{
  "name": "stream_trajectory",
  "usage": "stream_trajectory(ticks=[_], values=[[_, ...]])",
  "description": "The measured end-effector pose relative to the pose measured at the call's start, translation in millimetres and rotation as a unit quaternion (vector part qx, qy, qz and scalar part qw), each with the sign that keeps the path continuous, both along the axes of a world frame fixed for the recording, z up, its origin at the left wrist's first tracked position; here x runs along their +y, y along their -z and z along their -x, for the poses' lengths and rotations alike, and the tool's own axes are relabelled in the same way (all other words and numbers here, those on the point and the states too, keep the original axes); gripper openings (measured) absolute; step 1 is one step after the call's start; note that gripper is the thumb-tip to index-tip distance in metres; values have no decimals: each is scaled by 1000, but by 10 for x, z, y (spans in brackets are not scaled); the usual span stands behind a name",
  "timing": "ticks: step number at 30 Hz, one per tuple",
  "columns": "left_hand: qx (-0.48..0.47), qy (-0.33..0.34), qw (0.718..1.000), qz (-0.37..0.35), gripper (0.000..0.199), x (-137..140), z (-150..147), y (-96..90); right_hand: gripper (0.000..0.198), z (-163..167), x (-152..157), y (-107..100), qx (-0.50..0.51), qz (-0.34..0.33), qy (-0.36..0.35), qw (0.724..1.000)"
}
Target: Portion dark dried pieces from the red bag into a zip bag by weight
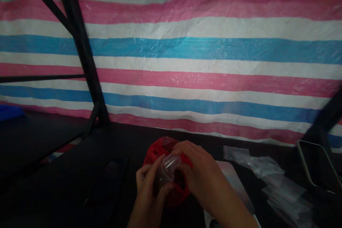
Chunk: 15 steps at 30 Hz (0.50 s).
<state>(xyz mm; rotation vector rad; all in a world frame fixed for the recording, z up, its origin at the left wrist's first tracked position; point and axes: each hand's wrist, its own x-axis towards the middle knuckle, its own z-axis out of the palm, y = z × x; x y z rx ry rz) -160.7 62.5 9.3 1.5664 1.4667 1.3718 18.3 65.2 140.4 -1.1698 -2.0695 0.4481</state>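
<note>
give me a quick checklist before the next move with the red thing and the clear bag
1. Both hands on the work: left hand and right hand both meet at the red part - ok.
2. Clear bag gripped: pinched between the fingers of both hands - ok.
3. Bag mouth open: blurred and dim - cannot tell.
4. Red part inside the bag or only behind it - cannot tell.
5. Spare bags close by: a pile lies on the table to the right, apart from the hands - ok.
6. Light on the work: dark, detail hard to read - not ok.
</note>
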Motion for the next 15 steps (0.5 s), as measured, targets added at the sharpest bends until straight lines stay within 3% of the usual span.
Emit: stream_trajectory(ticks=[6,12,15], values=[[-101,-51,993,-44,61,-15,27,-86,37,-26,90,54,69,7,102,992],[-148,-156,968,-128,63,-35,-53,-217,29,-42,148,153,-82,63,135,985],[-149,-168,970,-94,64,-20,-106,-257,33,7,162,280,-139,82,134,978]])
